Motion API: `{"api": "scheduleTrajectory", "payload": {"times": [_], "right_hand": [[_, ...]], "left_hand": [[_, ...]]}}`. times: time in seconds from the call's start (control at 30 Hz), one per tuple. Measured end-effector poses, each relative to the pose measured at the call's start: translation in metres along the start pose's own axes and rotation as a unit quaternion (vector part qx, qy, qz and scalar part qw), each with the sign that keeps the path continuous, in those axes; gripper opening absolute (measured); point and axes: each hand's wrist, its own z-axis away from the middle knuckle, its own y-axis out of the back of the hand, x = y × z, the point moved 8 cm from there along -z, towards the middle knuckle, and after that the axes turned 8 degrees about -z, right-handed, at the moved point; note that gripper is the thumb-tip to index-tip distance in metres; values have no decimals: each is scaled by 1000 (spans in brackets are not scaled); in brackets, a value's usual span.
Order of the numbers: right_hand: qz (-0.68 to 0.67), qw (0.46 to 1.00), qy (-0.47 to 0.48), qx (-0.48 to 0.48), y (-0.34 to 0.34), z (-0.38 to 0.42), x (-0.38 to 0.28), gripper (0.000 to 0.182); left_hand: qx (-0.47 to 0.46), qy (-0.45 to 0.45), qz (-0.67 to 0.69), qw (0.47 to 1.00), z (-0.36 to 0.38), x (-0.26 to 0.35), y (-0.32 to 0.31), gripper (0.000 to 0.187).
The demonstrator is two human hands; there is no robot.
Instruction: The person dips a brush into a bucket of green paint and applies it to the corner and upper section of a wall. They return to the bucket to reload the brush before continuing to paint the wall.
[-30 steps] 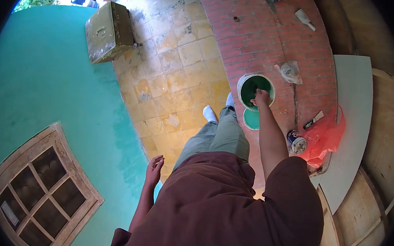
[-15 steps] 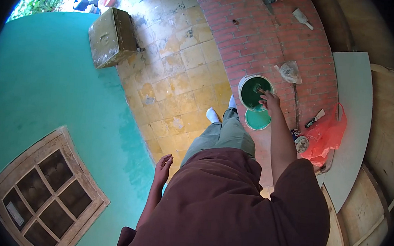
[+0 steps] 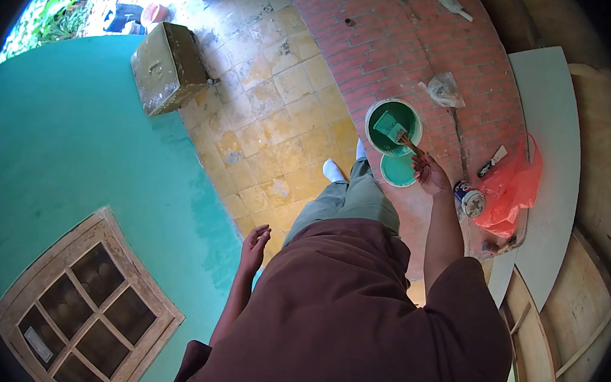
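My right hand (image 3: 431,175) grips the handle of a paintbrush (image 3: 391,128) whose wide bristles are coated in green paint. The brush head is over the mouth of a white paint bucket (image 3: 418,121), which has dark green paint inside. Just below the bucket lies a round lid (image 3: 397,170) covered in lighter green paint. Down at my left side, my left hand (image 3: 256,240) hangs with its fingers loosely apart and nothing in it, near the green wall (image 3: 168,202).
On the red brick-patterned surface (image 3: 374,45) are a clear plastic bag (image 3: 445,90), a scraper (image 3: 492,161), a paint can (image 3: 469,199), a red plastic bag (image 3: 510,189) and a white-bladed tool (image 3: 455,5). A metal box (image 3: 168,69) juts from the wall above yellow floor tiles (image 3: 275,124). A wooden-framed window (image 3: 88,303) is lower left.
My right hand has drawn back from the bucket toward my body, lifting the brush so its green-coated bristles now show. The view has shifted slightly. My left hand stays by my side.
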Motion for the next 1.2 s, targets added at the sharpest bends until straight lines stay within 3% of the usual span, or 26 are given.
{"api": "scheduleTrajectory", "payload": {"times": [0.2,0.3,0.37,0.47,0.63,0.7,0.83,0.97,1.07,1.1,1.2], "right_hand": [[-54,994,41,-79,-19,37,2,26],[-81,984,84,-136,-62,71,-2,23],[-99,961,75,-248,-99,95,-3,22],[-141,930,97,-325,-120,115,-4,21],[-200,919,76,-330,-132,114,-2,16],[-194,888,77,-410,-145,120,-4,15],[-192,889,79,-409,-149,127,-13,15],[-126,928,105,-335,-122,139,-32,18],[57,983,134,-115,-62,141,-42,29],[56,984,130,-111,-51,141,-41,29],[172,978,86,77,8,131,-30,27]], "left_hand": [[-2,-44,-17,999,-12,8,4,36],[-11,-61,-39,997,-10,28,1,36],[-17,-70,-47,996,-13,36,-2,36],[-27,-85,-61,994,-19,45,-6,36],[-36,-112,-64,991,-25,63,-13,35],[-37,-120,-55,991,-23,68,-14,35],[-37,-120,-69,990,-22,71,-14,36],[-31,-115,-74,990,-22,63,-11,36],[-25,-108,-76,991,-21,59,-9,36],[-26,-103,-75,992,-20,57,-10,36],[-32,-85,-79,993,-18,51,-11,36]]}}
